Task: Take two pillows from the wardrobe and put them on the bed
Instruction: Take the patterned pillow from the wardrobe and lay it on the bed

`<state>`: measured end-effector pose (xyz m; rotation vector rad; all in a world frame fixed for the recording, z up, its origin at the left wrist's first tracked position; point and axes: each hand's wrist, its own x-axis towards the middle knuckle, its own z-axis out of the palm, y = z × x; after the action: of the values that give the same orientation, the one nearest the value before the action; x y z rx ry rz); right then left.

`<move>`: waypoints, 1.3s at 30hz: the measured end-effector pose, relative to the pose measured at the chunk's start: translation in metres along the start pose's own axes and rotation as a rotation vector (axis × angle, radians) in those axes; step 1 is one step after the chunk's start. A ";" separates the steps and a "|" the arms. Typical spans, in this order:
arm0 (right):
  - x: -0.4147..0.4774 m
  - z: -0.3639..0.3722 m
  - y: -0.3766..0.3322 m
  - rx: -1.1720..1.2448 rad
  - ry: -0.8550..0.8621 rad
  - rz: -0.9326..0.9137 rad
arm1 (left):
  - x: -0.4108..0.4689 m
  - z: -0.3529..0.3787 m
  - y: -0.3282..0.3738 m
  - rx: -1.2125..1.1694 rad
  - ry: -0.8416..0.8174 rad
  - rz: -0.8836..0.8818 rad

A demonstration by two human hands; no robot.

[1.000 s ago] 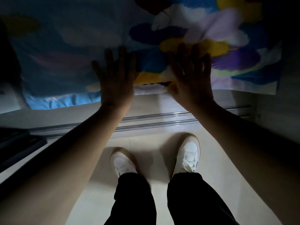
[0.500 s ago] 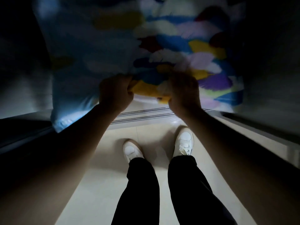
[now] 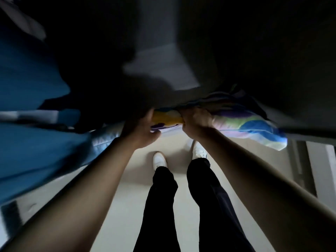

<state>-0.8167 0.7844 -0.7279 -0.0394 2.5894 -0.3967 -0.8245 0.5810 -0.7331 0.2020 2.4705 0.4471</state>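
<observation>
A pillow with a bright feather print in blue, yellow, purple and green is held out in front of me, seen edge-on and blurred. My left hand grips its near edge at the yellow patch. My right hand is clenched on the same edge a little to the right. The pillow's far part fades into darkness. The bed, covered in blue fabric, fills the left side of the view. No second pillow is visible.
The room is dim. Pale floor runs beneath me, with my white shoes and black trousers in the middle. A dark wall or wardrobe panel rises on the right, with a track or frame at the floor.
Both hands went from flat on the pillow in the wardrobe to gripping its edge. I have pulled it out and turned left; the bed now shows on the left.
</observation>
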 end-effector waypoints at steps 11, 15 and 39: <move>-0.183 -0.093 -0.029 -0.038 0.162 0.065 | -0.118 -0.045 0.072 0.289 -0.030 0.178; -0.226 -0.115 -0.041 -0.123 0.201 0.037 | -0.157 -0.069 0.093 0.355 -0.075 0.195; -0.551 -0.115 0.095 -0.289 0.385 -0.120 | -0.411 0.023 0.297 0.506 0.190 0.372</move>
<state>-0.3922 0.9638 -0.3916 -0.2423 3.0160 -0.0703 -0.4700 0.7627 -0.4183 0.8690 2.6970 -0.0259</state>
